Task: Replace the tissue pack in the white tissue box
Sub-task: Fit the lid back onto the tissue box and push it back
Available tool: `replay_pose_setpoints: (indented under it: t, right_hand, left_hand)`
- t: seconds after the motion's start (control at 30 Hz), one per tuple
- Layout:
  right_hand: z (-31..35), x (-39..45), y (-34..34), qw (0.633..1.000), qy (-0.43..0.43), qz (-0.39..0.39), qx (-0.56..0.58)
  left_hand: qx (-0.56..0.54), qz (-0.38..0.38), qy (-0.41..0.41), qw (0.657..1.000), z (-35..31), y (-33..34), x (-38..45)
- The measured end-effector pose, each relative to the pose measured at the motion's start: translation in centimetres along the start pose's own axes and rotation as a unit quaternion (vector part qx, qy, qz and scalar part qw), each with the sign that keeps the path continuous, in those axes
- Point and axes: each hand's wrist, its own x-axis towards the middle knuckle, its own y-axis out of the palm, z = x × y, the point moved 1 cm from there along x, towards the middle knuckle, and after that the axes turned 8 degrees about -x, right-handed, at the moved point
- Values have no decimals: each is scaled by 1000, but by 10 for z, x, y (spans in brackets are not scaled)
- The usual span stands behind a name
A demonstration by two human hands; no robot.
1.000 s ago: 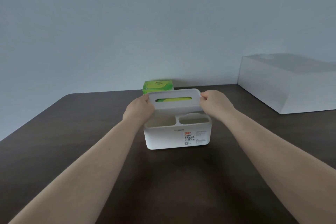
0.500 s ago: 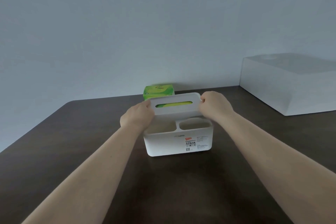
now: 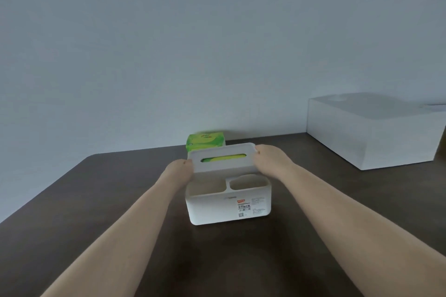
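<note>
A white tissue box (image 3: 217, 212) stands in the middle of the dark table (image 3: 84, 200), with two empty front compartments and a label on its near wall. Its white lid (image 3: 222, 150), with a long slot, is tilted up above the box's rear part. My left hand (image 3: 177, 172) grips the lid's left end. My right hand (image 3: 272, 159) grips the lid's right end. Green shows through the slot. A green tissue pack (image 3: 205, 140) stands behind the box near the wall, its lower part hidden by the lid.
A large white box (image 3: 376, 132) sits at the back right of the table. A pale wall rises right behind the table's far edge. The table's left edge runs diagonally toward me.
Both hands have kept hold of the lid and tilted it a little further. The view has shifted slightly, so the box sits lower in the frame.
</note>
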Motion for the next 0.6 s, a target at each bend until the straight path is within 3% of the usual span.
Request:
replay_pose_setpoints:
  t: [0.17,0.3,0.4,0.47,0.6]
  right_hand:
    - [-1,-13,-8,998,-10,34,57]
    - [-4,-41,-22,987,49,124,90]
    - [-8,-71,-21,974,79,182,112]
    - [-10,-83,-17,964,112,209,122]
    - [-2,-87,-9,952,161,166,200]
  left_hand:
    - [-51,19,-35,998,1,2,-4]
    - [-100,104,-107,984,6,-8,-28]
    - [-48,171,-108,978,11,-14,-55]
    - [-69,194,-118,971,15,-15,-71]
    - [-179,93,-105,974,11,-2,-74]
